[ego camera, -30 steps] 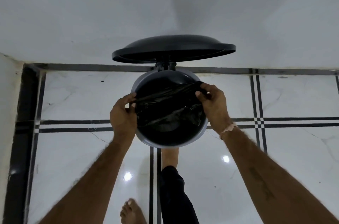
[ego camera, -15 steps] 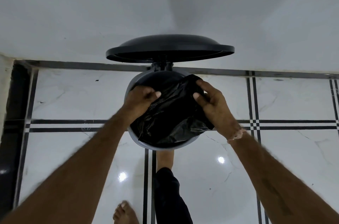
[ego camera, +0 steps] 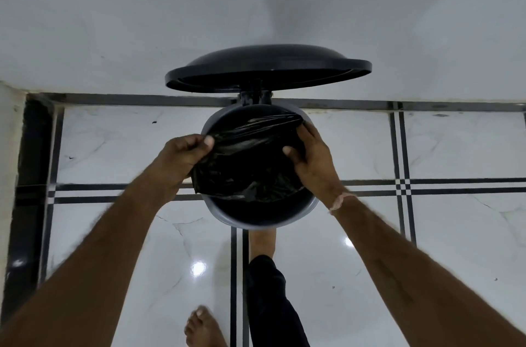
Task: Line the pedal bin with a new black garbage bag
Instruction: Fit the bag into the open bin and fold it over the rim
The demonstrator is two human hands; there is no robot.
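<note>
— Looking down, what is each hand doing?
— Left hand [ego camera: 182, 156] pinches the black bag [ego camera: 250, 164] at the bin's [ego camera: 264, 218] left rim. Right hand [ego camera: 313, 159] grips the bag's right side, thumb pressed on the plastic.
— Where is the bag?
— Bunched across the bin's open mouth, its top edge stretched toward the back rim, the front rim bare.
— And the lid [ego camera: 267, 70]?
— Raised, against the wall [ego camera: 199, 5]. One foot [ego camera: 262, 241] is at the bin's base, the other [ego camera: 203, 326] back on the tiled floor [ego camera: 119, 147].
</note>
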